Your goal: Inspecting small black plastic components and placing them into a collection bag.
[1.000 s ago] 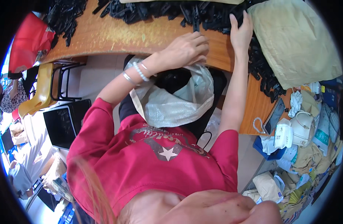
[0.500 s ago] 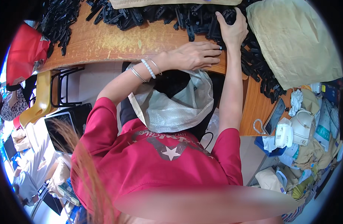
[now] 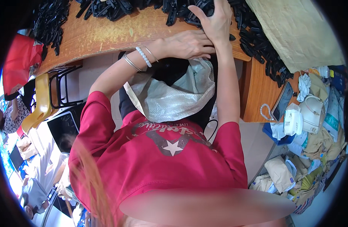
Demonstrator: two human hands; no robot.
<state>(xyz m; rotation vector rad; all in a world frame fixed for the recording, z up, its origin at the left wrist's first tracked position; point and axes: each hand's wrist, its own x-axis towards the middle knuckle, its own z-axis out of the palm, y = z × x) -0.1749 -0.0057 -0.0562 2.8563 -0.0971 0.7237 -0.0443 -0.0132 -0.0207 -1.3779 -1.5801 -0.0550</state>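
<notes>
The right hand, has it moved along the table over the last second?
Yes. The right hand has slid from the wooden table edge farther into the pile of black plastic parts, away from the person's body.

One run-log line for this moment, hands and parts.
right hand: flat on black plastic parts | left hand: at wooden table edge | white woven sack: open below edge

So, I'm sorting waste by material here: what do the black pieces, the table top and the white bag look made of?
The black pieces look like moulded plastic, dark with a dull sheen. The table top seems wood or wood laminate, orange-brown, with worn pale patches. The white bag looks like woven plastic sacking, with a fine weave and a slight shine; it cannot be told for sure.
</notes>
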